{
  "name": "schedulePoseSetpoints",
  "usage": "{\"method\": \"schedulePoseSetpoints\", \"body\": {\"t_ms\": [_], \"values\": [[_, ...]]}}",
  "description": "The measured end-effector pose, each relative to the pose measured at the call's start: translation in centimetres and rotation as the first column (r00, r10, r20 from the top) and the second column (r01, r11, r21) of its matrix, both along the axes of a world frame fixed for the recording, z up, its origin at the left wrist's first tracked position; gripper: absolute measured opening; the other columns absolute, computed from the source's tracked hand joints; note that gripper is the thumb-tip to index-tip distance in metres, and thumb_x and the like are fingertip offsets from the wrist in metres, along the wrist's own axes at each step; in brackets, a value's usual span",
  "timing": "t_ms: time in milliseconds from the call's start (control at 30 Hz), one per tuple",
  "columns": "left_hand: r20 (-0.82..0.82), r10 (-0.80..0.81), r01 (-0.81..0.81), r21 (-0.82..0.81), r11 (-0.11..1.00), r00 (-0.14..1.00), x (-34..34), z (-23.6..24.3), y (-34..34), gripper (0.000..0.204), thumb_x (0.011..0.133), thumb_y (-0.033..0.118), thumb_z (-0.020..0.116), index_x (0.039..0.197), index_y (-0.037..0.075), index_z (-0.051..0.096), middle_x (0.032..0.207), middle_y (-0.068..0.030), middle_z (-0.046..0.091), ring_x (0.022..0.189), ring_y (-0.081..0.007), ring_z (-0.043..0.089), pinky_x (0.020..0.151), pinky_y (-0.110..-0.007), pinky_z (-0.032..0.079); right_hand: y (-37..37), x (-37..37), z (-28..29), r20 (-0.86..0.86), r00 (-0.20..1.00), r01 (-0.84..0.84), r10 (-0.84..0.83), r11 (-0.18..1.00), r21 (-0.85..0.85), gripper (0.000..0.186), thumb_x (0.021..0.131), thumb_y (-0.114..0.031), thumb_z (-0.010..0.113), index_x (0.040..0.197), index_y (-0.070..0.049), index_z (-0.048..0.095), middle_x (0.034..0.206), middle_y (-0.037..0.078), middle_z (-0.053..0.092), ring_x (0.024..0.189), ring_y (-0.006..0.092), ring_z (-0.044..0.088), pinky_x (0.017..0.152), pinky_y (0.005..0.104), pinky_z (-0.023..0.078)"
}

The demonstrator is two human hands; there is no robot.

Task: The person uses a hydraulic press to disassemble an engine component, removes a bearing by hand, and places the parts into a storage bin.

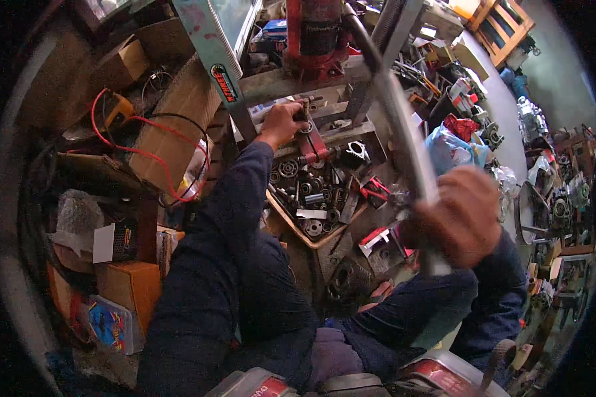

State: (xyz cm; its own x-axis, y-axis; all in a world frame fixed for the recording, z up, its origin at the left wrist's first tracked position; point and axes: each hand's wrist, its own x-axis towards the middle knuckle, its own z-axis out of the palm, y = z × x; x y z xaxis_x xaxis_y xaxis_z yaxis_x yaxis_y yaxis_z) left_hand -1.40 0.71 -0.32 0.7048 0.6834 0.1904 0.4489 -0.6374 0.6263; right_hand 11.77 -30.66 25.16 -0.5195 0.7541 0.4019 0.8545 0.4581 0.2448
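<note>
A long metal pump lever (404, 126) slants down from the red hydraulic jack (316, 40) at the top of the press frame (213, 59). Around its lower end my right hand (460, 215) is closed, blurred by motion. Inside the frame, my left hand (283, 124) pinches a small upright metal piece (306, 109) between thumb and fingers. What exactly the piece is, I cannot make out. Just below it a red metal bar (312, 144) points toward me. A wooden-edged tray (309, 242) under the press holds bearings, gears and other loose steel parts.
Cardboard boxes (172, 126) and a red cable (146, 153) crowd the left side. On the right lie a blue plastic bag (447, 147) and heaps of machine parts (559, 205). A small opened red-and-white box (377, 243) is near my bent legs.
</note>
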Motion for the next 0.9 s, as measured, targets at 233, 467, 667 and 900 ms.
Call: {"method": "schedulePoseSetpoints", "body": {"t_ms": [233, 467, 667, 900], "values": [[0.010, -0.003, 0.003, -0.034, 0.999, 1.000, -1.0, -0.9, 1.1, 0.037, 0.070, 0.018, 0.077, 0.101, 0.002, 0.065, 0.105, -0.0166, 0.066, 0.097, -0.0328, 0.063, 0.083, -0.040, 0.050, -1.3, 2.8, 2.6, 0.060, 0.846, 0.275, -0.530, 0.530, 0.803, 0.036, 0.084, -0.033, 0.065, 0.100, -0.001, 0.063, 0.095, 0.010, 0.063, 0.086, 0.0287, 0.063, 0.075, 0.0403, 0.050], [-0.110, -0.004, 0.000, -0.042, 0.999, 0.994, 1.0, 0.9, 0.2, 0.038, 0.070, 0.021, 0.077, 0.101, 0.002, 0.064, 0.105, -0.0173, 0.065, 0.098, -0.0333, 0.062, 0.083, -0.041, 0.050, 0.0, 1.9, -3.8, -0.323, 0.935, -0.109, 0.149, 0.984, 0.139, 0.041, 0.071, -0.016, 0.068, 0.108, 0.000, 0.061, 0.083, 0.007, 0.053, 0.071, 0.0214, 0.055, 0.060, 0.0330, 0.044], [-0.111, 0.021, -0.021, 0.008, 1.000, 0.994, 0.6, 0.7, 0.2, 0.036, 0.070, 0.022, 0.076, 0.099, 0.004, 0.064, 0.095, -0.0178, 0.066, 0.092, -0.0337, 0.063, 0.080, -0.043, 0.050, 0.2, 5.6, 4.0, 0.018, 0.615, 0.397, -0.788, 0.329, 0.856, 0.041, 0.090, -0.023, 0.058, 0.126, -0.004, 0.054, 0.120, 0.015, 0.061, 0.103, 0.0248, 0.063, 0.091, 0.0428, 0.050], [-0.063, 0.001, 0.000, 0.012, 1.000, 0.998, 1.7, -0.3, 0.1, 0.037, 0.067, 0.024, 0.079, 0.095, 0.005, 0.064, 0.092, -0.0171, 0.066, 0.090, -0.0333, 0.063, 0.078, -0.043, 0.050, -0.9, 2.3, -6.0, -0.244, 0.915, -0.310, 0.320, 0.947, 0.081, 0.035, 0.062, -0.018, 0.071, 0.094, -0.006, 0.065, 0.068, 0.004, 0.049, 0.066, 0.0222, 0.056, 0.054, 0.0360, 0.046]]}}
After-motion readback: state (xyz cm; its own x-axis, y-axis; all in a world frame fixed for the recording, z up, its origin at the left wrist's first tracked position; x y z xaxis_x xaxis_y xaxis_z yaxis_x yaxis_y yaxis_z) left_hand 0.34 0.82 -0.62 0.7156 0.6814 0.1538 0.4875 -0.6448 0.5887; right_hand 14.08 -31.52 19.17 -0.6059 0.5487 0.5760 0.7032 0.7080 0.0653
